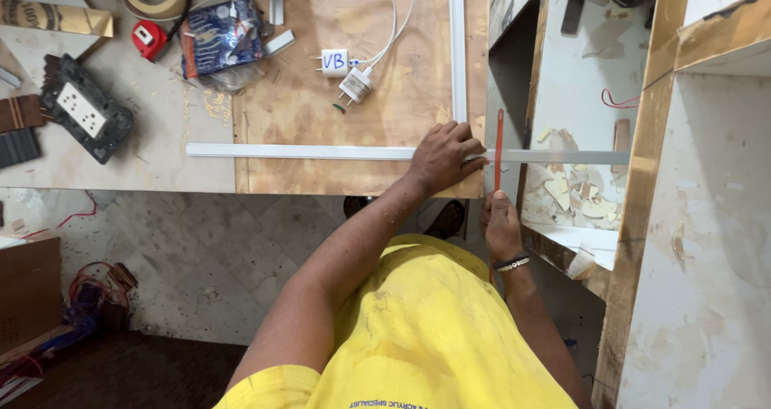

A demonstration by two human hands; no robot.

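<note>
Yellow shirt (426, 337) fills the bottom of the view, and your two forearms reach out from it to the cut. Your left hand (444, 156) lies palm down on the white plastic strip (321, 151), fingers spread a little and pressing it onto the plywood board (345, 80) right at the board's edge. Your right hand (501, 224) is closed around the lower end of the thin red saw blade (499, 148), which crosses the strip just beside your left fingertips, over the gap between the board and the white cabinet (578, 96). Hold the strip down firmly close to the blade so that the unsupported end does not chatter. Keep the blade square to the strip, use light even strokes, and keep your left fingertips clear of the teeth. A second white strip (457, 48) lies apart, running away along the board.
</note>
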